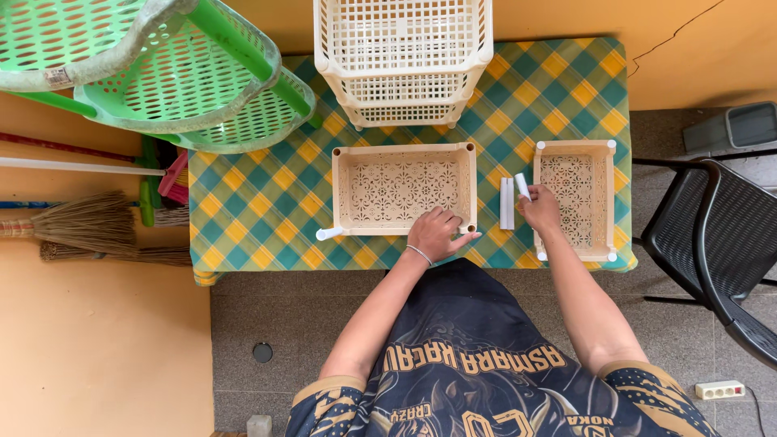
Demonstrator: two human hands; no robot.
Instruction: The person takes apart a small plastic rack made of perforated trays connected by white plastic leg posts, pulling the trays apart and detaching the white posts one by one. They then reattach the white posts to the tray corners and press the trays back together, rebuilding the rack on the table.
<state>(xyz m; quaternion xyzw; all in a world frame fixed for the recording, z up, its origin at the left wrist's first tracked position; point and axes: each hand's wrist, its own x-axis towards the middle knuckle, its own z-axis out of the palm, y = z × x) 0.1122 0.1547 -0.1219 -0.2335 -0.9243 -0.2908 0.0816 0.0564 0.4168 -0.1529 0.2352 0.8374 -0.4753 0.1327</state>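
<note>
Green baskets (174,77) top left, brooms (77,226) beside the checked tablecloth (259,202), black chair (716,235) right, power strip (719,390) on the floor.

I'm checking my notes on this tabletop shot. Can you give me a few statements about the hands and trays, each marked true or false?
1. The left hand rests on the near rim of the wide cream tray. True.
2. The right hand holds a white tube. True.
3. The smaller cream tray lies left of the wide one. False: it lies to its right.
4. Two white tubes lie on the checked cloth between the trays. True.
5. The stacked baskets behind the trays are green. False: they are cream; the green baskets sit far left.
</note>
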